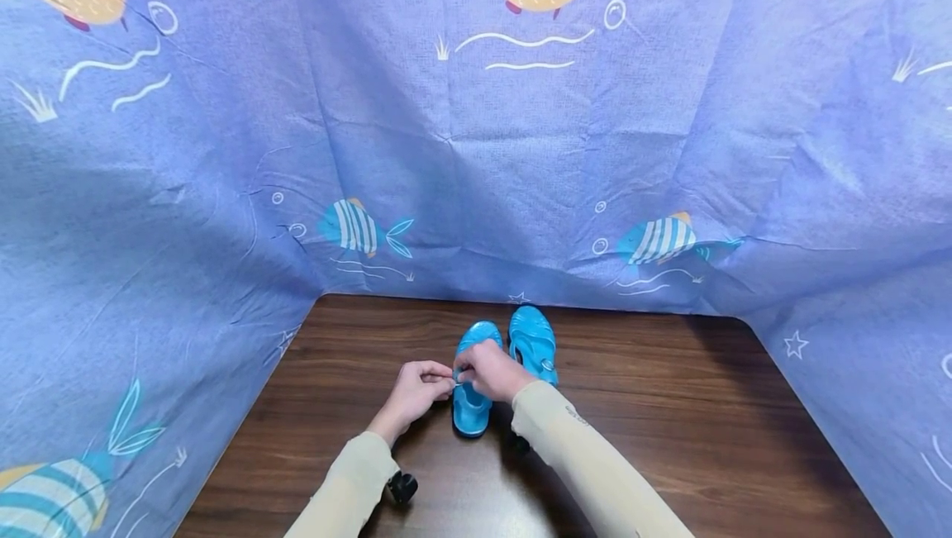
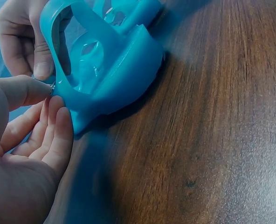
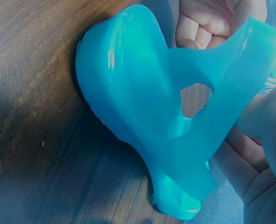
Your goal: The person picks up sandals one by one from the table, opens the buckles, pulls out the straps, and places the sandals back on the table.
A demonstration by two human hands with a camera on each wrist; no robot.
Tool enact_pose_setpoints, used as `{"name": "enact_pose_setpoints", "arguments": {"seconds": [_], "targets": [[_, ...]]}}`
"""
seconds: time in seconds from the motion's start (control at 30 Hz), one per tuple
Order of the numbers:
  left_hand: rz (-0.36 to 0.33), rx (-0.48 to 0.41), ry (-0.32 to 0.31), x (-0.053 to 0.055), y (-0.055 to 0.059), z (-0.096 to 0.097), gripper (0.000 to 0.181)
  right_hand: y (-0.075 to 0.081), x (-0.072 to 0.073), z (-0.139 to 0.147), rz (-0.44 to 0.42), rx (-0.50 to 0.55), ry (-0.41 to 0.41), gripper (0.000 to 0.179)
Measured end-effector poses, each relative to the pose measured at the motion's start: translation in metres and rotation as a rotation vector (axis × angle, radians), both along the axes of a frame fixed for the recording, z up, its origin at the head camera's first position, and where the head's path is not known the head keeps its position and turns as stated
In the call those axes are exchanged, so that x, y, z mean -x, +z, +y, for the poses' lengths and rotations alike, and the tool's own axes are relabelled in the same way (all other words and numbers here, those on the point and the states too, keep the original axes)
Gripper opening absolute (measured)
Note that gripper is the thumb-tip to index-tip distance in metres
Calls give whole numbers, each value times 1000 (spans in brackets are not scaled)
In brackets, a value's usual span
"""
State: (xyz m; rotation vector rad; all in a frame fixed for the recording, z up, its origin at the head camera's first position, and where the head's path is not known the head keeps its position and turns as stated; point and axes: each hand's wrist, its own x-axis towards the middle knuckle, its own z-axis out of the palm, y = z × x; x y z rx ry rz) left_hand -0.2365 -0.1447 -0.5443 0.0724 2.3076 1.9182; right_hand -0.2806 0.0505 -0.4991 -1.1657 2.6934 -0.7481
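Note:
A blue jelly sandal (image 1: 471,416) sits on the wooden table, its toe pointing away from me. My left hand (image 1: 416,393) is at its left side; in the left wrist view, thumb and fingertips pinch the sandal's side at a tiny metal buckle (image 2: 52,87). From the right, my right hand (image 1: 494,371) reaches over the sandal and its curled fingers hold the strap by that buckle. Seen from the right wrist, the ankle strap (image 3: 240,79) stands raised above the heel and partly covers the fingers. A second blue sandal (image 1: 531,331) lies just to the right, partly behind my right hand.
The brown wooden table (image 1: 654,422) runs beneath both sandals. A blue fish-print cloth (image 1: 521,166) hangs behind the table and along both sides. A black wrist device (image 1: 402,487) is strapped under the left sleeve.

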Motion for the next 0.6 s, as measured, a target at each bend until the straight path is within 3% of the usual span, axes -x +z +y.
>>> {"name": "enact_pose_setpoints", "arguments": {"seconds": [0.4, 0.6], "targets": [[30, 55, -45, 3, 1, 0, 23, 4, 0, -4, -21, -9, -38, 13], [47, 101, -52, 1, 2, -2, 28, 3, -3, -4, 81, -28, -35, 16]]}}
